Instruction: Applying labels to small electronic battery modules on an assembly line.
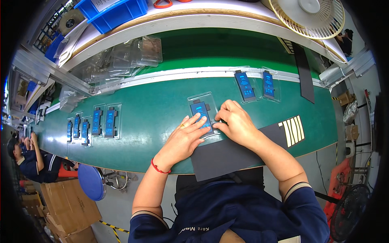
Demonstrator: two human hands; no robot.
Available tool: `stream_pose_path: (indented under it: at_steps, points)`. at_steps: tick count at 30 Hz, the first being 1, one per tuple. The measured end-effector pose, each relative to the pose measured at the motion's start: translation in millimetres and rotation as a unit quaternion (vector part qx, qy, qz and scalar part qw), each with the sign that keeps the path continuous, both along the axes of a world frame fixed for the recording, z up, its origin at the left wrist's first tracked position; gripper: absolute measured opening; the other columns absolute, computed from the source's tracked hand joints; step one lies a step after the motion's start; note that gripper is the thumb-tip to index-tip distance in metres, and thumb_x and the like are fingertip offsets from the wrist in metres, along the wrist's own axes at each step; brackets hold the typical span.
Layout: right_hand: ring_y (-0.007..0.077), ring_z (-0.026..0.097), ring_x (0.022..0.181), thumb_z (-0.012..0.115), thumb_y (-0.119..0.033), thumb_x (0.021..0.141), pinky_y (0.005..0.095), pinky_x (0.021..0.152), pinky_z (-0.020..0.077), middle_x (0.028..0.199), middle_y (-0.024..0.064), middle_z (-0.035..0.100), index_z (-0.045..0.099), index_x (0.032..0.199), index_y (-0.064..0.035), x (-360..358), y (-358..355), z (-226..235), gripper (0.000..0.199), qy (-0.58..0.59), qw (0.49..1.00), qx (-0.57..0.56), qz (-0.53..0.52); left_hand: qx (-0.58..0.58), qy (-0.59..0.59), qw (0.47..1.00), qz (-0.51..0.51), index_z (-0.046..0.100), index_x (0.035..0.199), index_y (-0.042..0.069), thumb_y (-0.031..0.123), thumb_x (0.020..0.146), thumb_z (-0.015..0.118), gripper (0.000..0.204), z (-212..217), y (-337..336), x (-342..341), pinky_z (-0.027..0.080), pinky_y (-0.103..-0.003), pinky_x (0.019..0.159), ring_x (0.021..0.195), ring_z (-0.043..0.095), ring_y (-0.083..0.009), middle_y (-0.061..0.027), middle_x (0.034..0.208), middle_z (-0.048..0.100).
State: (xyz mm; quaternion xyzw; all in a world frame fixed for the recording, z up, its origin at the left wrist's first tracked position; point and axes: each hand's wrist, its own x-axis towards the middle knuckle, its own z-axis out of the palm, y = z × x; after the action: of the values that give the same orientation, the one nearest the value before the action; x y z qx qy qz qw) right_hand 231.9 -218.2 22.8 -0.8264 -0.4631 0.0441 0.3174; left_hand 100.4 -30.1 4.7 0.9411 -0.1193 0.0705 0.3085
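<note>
Midway between the front and back edges of the green tabletop [156, 111], a blue-and-black rectangular pack [199, 108] lay in a clear plastic tray [205, 96], partly covered by the left hand [184, 135], its fingers slightly spread. Beside it, the right hand [236, 123] had bunched fingers; I could not tell whether they pinched anything. A black sheet [227, 160] with cream strips [294, 130] lay along the front edge; two similar packs [245, 86] sat near the back edge, five more packs [110, 122] toward the left end.
</note>
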Motion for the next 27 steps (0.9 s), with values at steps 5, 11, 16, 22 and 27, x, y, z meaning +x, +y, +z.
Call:
stream_pose_path:
  at_steps: [5,11,16,22,27]
  points:
    - [0.0287,0.055,0.095,0.072,-0.007,0.078,0.0403,0.084,0.0466,0.093,0.0093,0.055,0.067,0.081,-0.0039,1,2,-11,0.006,0.014,1.000,-0.005,0.009,0.003,0.003,1.000,-0.004,0.066,0.123,0.011,0.008,0.081,0.074,0.042,0,0,0,0.034,-0.052,0.114,0.138,0.043,-0.0316,-0.0103,0.141,0.055]
    - [0.0286,0.054,0.096,0.069,-0.006,0.079,0.0402,0.083,0.0436,0.092,0.0084,0.054,0.067,0.080,-0.0047,4,5,-17,0.003,0.023,0.999,0.027,0.035,-0.001,0.006,1.000,-0.003,0.066,0.123,0.012,0.008,0.081,0.074,0.043,-1,2,-1,0.034,-0.052,0.114,0.139,0.043,-0.0316,-0.0108,0.141,0.055]
    - [0.0248,0.053,0.087,0.071,-0.006,0.073,0.0381,0.075,0.0391,0.093,0.0071,0.055,0.062,0.075,-0.0076,-12,6,-12,0.009,-0.163,0.986,-0.001,0.014,-0.002,0.004,1.000,-0.005,0.066,0.123,0.012,0.008,0.081,0.074,0.042,1,1,-1,0.034,-0.052,0.114,0.138,0.043,-0.0316,-0.0106,0.142,0.055]
    - [0.0268,0.055,0.094,0.074,-0.013,0.076,0.0387,0.079,0.0406,0.098,0.0090,0.057,0.060,0.100,-0.0071,-19,-9,4,0.028,-0.190,0.978,0.049,-0.068,-0.010,-0.011,1.000,0.001,0.068,0.118,0.008,0.006,0.081,0.073,0.037,0,1,3,0.033,-0.051,0.115,0.136,0.046,-0.0349,-0.0138,0.138,0.058]
    - [0.0293,0.060,0.085,0.071,-0.009,0.080,0.0404,0.080,0.0435,0.083,0.0084,0.062,0.066,0.091,-0.0079,12,-97,19,0.012,-0.125,0.983,0.022,-0.131,-0.009,-0.019,0.998,0.062,0.070,0.109,0.005,0.013,0.078,0.076,0.032,9,24,4,0.034,-0.051,0.113,0.132,0.049,-0.0384,-0.0169,0.132,0.061]
